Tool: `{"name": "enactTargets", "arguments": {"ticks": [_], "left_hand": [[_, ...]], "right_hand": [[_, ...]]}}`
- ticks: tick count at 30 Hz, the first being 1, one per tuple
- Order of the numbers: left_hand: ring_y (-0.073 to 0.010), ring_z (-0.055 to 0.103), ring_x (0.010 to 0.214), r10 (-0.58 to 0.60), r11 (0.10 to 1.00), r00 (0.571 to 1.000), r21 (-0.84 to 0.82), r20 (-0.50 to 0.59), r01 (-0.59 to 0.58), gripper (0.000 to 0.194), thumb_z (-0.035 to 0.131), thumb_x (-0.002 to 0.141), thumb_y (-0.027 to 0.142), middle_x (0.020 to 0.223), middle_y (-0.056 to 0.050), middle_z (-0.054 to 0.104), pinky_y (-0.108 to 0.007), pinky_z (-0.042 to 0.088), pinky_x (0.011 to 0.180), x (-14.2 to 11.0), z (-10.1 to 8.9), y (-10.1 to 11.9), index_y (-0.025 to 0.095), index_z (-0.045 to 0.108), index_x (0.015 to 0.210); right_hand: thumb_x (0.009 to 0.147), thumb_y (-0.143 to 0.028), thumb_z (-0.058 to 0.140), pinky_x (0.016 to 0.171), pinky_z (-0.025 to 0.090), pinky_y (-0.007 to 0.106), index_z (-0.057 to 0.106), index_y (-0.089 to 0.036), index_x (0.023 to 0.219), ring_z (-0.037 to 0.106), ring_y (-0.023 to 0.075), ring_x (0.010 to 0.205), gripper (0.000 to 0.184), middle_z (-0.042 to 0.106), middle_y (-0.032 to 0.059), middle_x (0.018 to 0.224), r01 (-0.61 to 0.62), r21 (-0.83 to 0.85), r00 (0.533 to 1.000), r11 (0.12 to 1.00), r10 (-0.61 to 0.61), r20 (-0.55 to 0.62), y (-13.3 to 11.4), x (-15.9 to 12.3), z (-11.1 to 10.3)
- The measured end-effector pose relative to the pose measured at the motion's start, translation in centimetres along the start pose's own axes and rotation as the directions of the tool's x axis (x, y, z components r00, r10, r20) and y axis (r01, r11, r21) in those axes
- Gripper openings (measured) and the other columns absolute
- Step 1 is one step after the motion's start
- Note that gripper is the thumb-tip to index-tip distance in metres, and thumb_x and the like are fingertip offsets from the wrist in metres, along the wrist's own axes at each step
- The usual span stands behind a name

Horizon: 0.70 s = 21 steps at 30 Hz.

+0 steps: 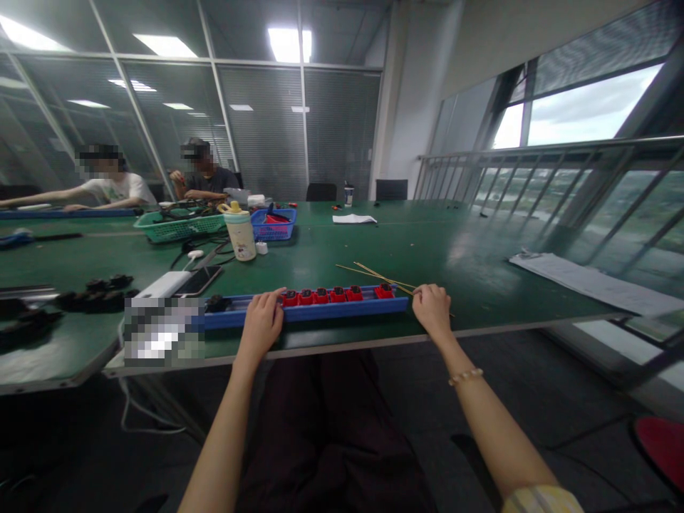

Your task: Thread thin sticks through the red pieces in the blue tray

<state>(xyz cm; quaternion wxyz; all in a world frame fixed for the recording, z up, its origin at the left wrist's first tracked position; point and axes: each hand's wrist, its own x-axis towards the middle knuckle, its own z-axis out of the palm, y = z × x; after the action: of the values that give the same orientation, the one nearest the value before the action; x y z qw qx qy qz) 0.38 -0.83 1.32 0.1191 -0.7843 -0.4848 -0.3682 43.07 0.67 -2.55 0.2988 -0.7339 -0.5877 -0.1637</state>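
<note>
A long blue channel (342, 311) lies along the near table edge, with several red blocks (321, 296) with dark tops in a row inside it. One red block (384, 291) sits apart, close to the right end. My left hand (263, 319) is closed over the channel, its fingertips beside the leftmost red block. A black part (218, 303) rests in the channel's left end. Just past the right end, my right hand (432, 309) is closed on thin yellow sticks (374, 273), which cross on the table; its fingertips are partly hidden.
Left of the channel lie a phone (199, 281) and a white box-shaped device (164, 284). Farther back stand a cup (240, 235), a green basket (182, 226) and a blue basket (274, 226). A clipboard with papers (593, 281) is at right. Two people sit across at left.
</note>
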Motion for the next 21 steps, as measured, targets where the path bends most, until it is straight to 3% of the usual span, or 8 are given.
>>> {"name": "enactTargets", "arguments": {"ticks": [4, 16, 21], "left_hand": [[-0.0277, 0.055, 0.106, 0.001, 1.0, 1.0, 0.003, -0.002, -0.001, 0.038, 0.038, 0.096, 0.021, 0.115, -0.012, 0.065, -0.044, 0.044, 0.098, 0.0, -0.1, 0.1, 0.017, 0.055, 0.129], [-0.0271, 0.056, 0.106, -0.005, 1.0, 1.0, 0.01, 0.004, 0.005, 0.036, 0.038, 0.096, 0.02, 0.115, -0.011, 0.066, -0.044, 0.044, 0.097, 0.0, 0.1, 0.0, 0.018, 0.057, 0.127], [-0.0273, 0.055, 0.106, -0.005, 1.0, 1.0, 0.01, 0.004, 0.005, 0.036, 0.038, 0.096, 0.021, 0.116, -0.011, 0.066, -0.044, 0.043, 0.098, 0.0, 0.2, -0.1, 0.017, 0.057, 0.127]], "right_hand": [[0.089, -0.021, 0.043, 0.078, 0.034, 0.039, 0.069, -0.015, 0.095, 0.056, 0.0279, 0.091, 0.027, 0.068, 0.0172, 0.094, -0.009, -0.099, 0.999, 0.995, 0.014, 0.048, -0.3, -0.3, 0.1], [0.085, -0.021, 0.044, 0.086, 0.034, 0.057, 0.073, -0.005, 0.094, 0.055, 0.0391, 0.1, 0.034, 0.064, 0.0292, 0.092, -0.116, -0.104, 0.981, 0.988, 0.098, -0.166, -1.3, -1.5, -0.7], [0.085, -0.022, 0.044, 0.089, 0.031, 0.062, 0.073, 0.0, 0.093, 0.051, 0.0438, 0.107, 0.037, 0.061, 0.0323, 0.098, -0.19, -0.112, 0.972, 0.975, 0.17, -0.164, -1.8, -1.7, -0.8]]}}
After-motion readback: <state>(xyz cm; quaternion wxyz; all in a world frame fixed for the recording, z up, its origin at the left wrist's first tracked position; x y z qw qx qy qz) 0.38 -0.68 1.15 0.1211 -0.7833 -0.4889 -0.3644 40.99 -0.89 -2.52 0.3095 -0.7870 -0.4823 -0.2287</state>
